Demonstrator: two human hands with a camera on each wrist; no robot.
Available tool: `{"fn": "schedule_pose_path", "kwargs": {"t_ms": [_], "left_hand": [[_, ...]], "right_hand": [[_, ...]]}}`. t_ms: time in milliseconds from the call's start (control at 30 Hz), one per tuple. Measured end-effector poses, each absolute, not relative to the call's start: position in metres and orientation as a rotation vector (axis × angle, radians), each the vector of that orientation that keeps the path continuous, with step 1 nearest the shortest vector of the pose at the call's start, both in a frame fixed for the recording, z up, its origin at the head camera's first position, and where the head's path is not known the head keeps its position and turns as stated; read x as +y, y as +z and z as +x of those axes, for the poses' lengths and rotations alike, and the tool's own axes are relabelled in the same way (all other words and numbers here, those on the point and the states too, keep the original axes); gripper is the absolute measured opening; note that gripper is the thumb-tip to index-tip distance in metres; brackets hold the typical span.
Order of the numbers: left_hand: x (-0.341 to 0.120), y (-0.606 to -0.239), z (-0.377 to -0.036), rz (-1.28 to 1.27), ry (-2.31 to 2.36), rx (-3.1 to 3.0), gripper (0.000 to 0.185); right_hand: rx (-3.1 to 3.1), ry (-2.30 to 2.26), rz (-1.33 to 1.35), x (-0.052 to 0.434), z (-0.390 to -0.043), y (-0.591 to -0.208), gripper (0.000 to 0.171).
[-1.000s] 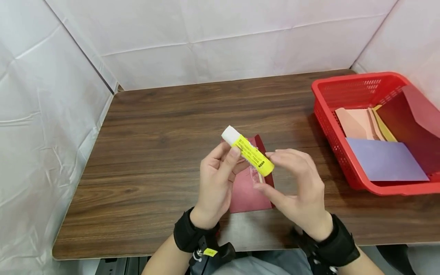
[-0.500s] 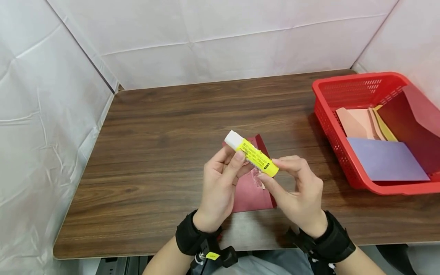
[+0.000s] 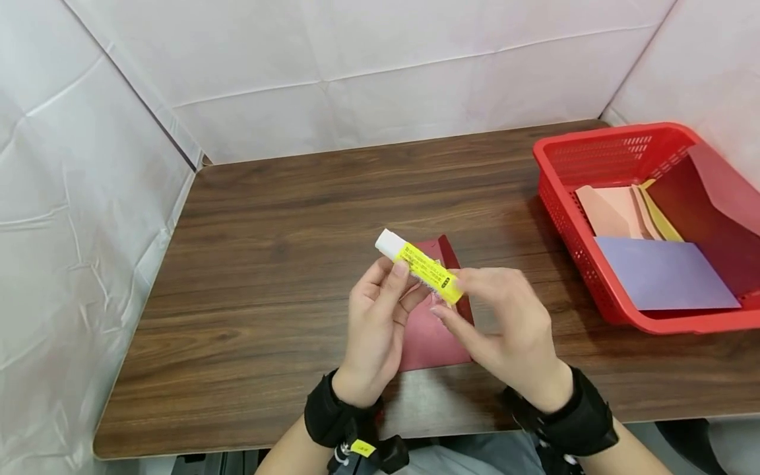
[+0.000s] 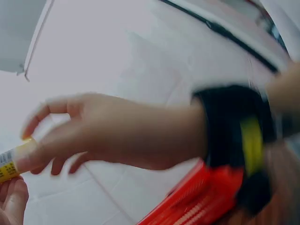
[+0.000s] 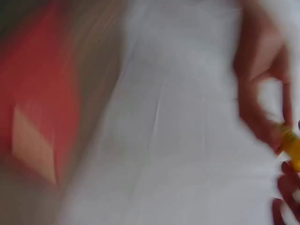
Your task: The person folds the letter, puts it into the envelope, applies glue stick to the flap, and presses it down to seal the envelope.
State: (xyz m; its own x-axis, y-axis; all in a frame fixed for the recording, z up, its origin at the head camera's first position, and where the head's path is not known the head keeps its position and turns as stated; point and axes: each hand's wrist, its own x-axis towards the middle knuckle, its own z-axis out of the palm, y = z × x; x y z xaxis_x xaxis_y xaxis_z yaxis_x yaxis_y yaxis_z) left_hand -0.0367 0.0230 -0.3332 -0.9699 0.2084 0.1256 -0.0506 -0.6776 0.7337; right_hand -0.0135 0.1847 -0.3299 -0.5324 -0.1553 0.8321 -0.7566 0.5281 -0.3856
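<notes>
- A dark wood-grain table [image 3: 267,264] spreads beneath my fingers; white fabric walls [image 3: 386,79] stand beyond.
- My left hand [image 3: 377,323] pinches a yellow cylindrical glue stick with a white cap [image 3: 427,269]; my right hand [image 3: 516,323] touches its yellow end, whether pinching I cannot tell.
- Only the head view shows the rosy-red paper envelope [image 3: 430,343] under my fingers.
- Right of my fingers, a red perforated plastic basket [image 3: 564,237] holds lilac paper [image 3: 665,274], peach paper [image 3: 614,204] and dark-red paper [image 3: 700,204].
</notes>
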Motion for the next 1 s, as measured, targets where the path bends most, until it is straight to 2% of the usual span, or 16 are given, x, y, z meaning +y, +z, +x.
{"fn": "schedule_pose_path", "kwargs": {"t_ms": [100, 167, 267, 333, 400, 500, 600, 667, 900, 1000], "left_hand": [[0.022, -0.332, -0.037, 0.21, 2.708, 1.082, 0.028], [0.021, -0.332, -0.037, 0.185, 2.691, 1.055, 0.03], [0.021, -0.331, -0.036, 0.196, 2.689, 1.077, 0.029], [0.022, -0.331, -0.034, 0.235, 2.702, 1.121, 0.03], [0.024, -0.332, -0.033, 0.288, 2.718, 1.188, 0.031], [0.025, -0.335, -0.032, 0.38, 2.746, 1.314, 0.037], [0.026, -0.338, -0.033, 0.428, 2.772, 1.43, 0.043], [0.026, -0.338, -0.033, 0.438, 2.776, 1.465, 0.045], [0.022, -0.336, -0.034, 0.368, 2.716, 1.377, 0.036], [0.021, -0.334, -0.033, 0.364, 2.696, 1.355, 0.035]], "right_hand": [[-1.754, 0.538, 0.778, 0.181, -0.022, -0.331, 0.017], [-1.685, 0.474, 0.788, 0.18, -0.026, -0.332, 0.013], [-1.717, 0.56, 0.782, 0.183, -0.025, -0.334, 0.023], [-1.805, 0.761, 0.757, 0.185, -0.021, -0.336, 0.034], [-1.93, 1.115, 0.703, 0.187, -0.014, -0.337, 0.038], [-2.047, 1.716, 0.556, 0.189, -0.007, -0.332, 0.023], [-2.163, 2.033, 0.404, 0.192, -0.006, -0.325, 0.008], [-2.229, 1.963, 0.392, 0.193, -0.006, -0.324, 0.01], [-2.005, 0.941, 0.692, 0.187, -0.009, -0.336, 0.049], [-1.906, 0.838, 0.7, 0.185, -0.01, -0.337, 0.046]]}}
